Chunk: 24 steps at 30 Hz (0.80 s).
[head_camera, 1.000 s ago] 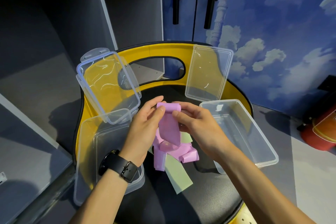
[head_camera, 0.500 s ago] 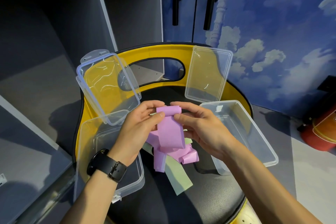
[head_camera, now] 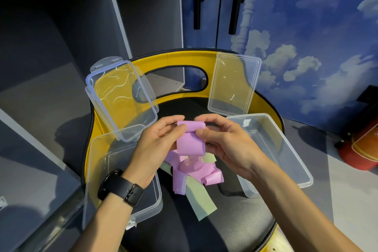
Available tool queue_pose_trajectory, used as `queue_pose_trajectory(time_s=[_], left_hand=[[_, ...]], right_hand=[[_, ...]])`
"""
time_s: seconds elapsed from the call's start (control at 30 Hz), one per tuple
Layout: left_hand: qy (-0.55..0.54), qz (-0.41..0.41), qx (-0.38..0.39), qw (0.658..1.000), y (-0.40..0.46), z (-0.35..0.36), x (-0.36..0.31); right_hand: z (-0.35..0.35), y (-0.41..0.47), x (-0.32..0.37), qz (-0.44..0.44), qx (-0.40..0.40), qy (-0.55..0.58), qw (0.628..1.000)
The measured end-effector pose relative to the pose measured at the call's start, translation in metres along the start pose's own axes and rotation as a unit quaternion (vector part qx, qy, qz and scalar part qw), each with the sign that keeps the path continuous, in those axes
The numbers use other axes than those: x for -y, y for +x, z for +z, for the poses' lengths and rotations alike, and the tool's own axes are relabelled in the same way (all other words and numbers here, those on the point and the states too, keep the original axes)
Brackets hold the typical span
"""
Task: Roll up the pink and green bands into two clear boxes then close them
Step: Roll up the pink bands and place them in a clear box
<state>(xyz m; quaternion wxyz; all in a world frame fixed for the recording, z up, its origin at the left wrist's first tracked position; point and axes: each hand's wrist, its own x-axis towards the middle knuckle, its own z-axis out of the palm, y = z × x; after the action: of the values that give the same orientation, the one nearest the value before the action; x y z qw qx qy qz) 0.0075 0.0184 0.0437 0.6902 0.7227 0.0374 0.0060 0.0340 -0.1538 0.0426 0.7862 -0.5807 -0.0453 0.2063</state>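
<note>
Both hands hold the pink band (head_camera: 190, 141) above the chair seat. My left hand (head_camera: 157, 145) pinches its left edge and my right hand (head_camera: 227, 143) pinches its right edge, where the top end is curled into a small roll. The rest of the pink band hangs down into a loose heap on the seat. A green band (head_camera: 201, 200) lies flat under that heap. One clear box (head_camera: 114, 180) stands open at the left with its lid (head_camera: 120, 98) leaning up behind it. A second clear box (head_camera: 282, 149) lies open at the right, its lid (head_camera: 235, 84) propped against the chair back.
Everything rests on a black chair seat (head_camera: 225, 221) with a yellow curved back (head_camera: 178, 61). Grey shelving (head_camera: 61, 26) fills the left. A cloud-painted wall stands behind, and a red object (head_camera: 360, 149) sits on the floor at the right.
The roll at the top of the pink band has grown slightly as both hands turn it. My left wrist has shifted a little to the left and down.
</note>
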Motion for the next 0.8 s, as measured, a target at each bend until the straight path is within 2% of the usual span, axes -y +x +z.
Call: queue_pose_trajectory(time_s=[0.17,0.3,0.57,0.8], left_hand=[[-0.002,0.005,0.002,1.000,-0.0016,-0.0023,0.0004],[-0.007,0.005,-0.008,1.000,-0.0015,-0.0049,-0.0007],[-0.032,-0.012,0.000,0.999,-0.0004,-0.0058,-0.0002],[0.002,-0.008,0.010,1.000,-0.0024,-0.0085,-0.0007]], right_hand=[[0.0014,0.0003,0.0002,0.025,-0.033,-0.002,0.999],[0.0031,-0.0015,0.0035,0.054,-0.020,-0.003,0.998],[0.0037,0.0010,0.0002,0.024,-0.033,-0.004,0.999],[0.0075,0.0010,-0.0023,0.019,-0.036,0.001,0.999]])
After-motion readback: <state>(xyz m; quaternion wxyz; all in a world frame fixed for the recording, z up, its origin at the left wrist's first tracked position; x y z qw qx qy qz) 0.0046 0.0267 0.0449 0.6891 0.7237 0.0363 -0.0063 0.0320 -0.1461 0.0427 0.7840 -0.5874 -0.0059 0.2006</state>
